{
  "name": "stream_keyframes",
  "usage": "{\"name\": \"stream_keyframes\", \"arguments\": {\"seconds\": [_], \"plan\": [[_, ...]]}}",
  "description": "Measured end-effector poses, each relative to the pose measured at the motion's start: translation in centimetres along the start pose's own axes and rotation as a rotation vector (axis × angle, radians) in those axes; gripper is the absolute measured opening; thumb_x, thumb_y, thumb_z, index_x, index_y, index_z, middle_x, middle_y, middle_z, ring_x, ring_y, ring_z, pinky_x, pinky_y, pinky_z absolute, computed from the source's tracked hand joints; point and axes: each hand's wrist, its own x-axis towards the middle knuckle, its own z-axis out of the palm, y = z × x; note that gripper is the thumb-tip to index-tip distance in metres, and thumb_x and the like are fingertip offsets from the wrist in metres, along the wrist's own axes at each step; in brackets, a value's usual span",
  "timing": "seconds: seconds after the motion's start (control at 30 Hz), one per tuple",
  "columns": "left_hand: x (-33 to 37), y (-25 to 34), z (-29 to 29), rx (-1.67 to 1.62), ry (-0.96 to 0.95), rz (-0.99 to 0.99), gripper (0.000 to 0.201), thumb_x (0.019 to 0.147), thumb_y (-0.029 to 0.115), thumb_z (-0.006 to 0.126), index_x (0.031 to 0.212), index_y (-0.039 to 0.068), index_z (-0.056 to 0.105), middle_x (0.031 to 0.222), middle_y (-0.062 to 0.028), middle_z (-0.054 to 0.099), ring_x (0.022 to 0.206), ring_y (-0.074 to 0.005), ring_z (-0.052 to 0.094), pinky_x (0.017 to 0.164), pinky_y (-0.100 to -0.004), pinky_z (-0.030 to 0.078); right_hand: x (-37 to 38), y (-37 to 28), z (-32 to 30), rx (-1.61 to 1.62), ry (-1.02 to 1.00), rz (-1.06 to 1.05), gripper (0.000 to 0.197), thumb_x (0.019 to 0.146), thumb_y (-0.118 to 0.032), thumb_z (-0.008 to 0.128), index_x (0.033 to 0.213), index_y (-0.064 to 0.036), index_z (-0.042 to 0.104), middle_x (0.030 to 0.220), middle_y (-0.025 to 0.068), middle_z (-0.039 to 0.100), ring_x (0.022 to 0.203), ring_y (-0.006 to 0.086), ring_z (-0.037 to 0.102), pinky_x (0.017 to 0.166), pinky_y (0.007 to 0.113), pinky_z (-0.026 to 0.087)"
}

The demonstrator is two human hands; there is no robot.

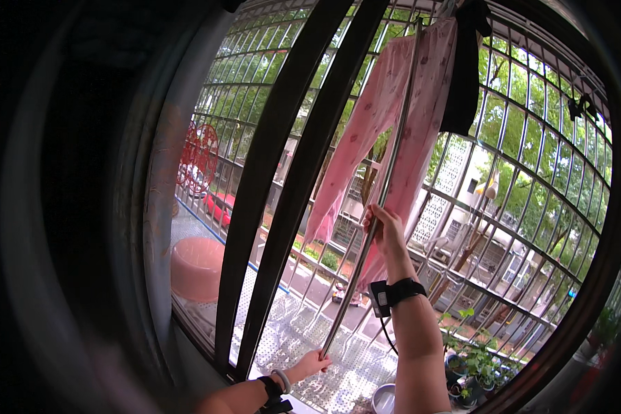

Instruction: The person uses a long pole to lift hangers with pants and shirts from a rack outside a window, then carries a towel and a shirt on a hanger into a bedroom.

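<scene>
A long metal clothes pole (355, 276) slants up from the window sill to the hanging laundry. My left hand (312, 364) is closed round its lower end. Higher up the shaft, my right hand (382, 226) grips the same pole with the arm stretched out. The pole's top reaches the waist of a pair of pink patterned trousers (424, 131), which hang outside the window. Whether its tip is hooked onto anything is too small to tell. Just right of the trousers hangs a black garment (464, 83).
Dark window frame bars (283, 200) stand left of the pole. Beyond is a metal security grille (531, 145). A pink basin (197, 269) rests on the perforated metal ledge (303, 331) at left. Potted plants (483, 369) and a white bowl (383, 398) are at lower right.
</scene>
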Motion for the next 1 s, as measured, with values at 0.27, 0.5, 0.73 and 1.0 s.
{"name": "stream_keyframes", "arguments": {"seconds": [0.27,0.5,0.73,1.0], "plan": [[-6.2,-6.1,-3.3,0.073,0.013,-0.223,0.015,0.076,0.018,0.063,0.073,0.004,0.059,0.062,-0.0028,0.056,0.058,-0.0128,0.053,0.054,-0.0288,0.041,-4.7,4.3,3.9,-0.015,0.131,-0.05,0.019,0.082,-0.015,0.061,0.074,-0.0077,0.045,0.048,-0.0039,0.038,0.034,0.0062,0.033,0.034,0.024,0.025],[-10.8,-7.5,-5.4,0.264,0.001,-0.279,0.012,0.079,0.015,0.062,0.083,0.005,0.057,0.067,0.0007,0.053,0.057,-0.0084,0.046,0.05,-0.0241,0.038,-10.7,5.3,6.7,-0.005,0.257,-0.116,0.027,0.083,-0.015,0.061,0.064,-0.0096,0.042,0.047,-0.0046,0.037,0.034,0.0045,0.032,0.032,0.023,0.023],[-17.3,-3.7,-4.8,0.273,-0.205,-0.324,0.02,0.081,0.021,0.062,0.088,0.003,0.057,0.075,-0.0019,0.056,0.07,-0.0116,0.052,0.066,-0.0265,0.043,-17.6,3.9,9.6,-0.055,0.332,-0.047,0.024,0.083,-0.017,0.062,0.071,-0.0088,0.044,0.048,-0.0047,0.037,0.034,0.0044,0.032,0.033,0.022,0.023],[-21.5,5.4,-3.7,0.281,-0.154,-0.104,0.033,0.079,0.028,0.066,0.088,-0.002,0.056,0.072,-0.0075,0.058,0.064,-0.0133,0.053,0.059,-0.0283,0.044,-26.0,3.1,11.0,-0.036,0.4,0.047,0.024,0.083,-0.017,0.063,0.07,-0.0097,0.044,0.046,-0.0054,0.035,0.034,0.0042,0.029,0.032,0.022,0.02]]}}
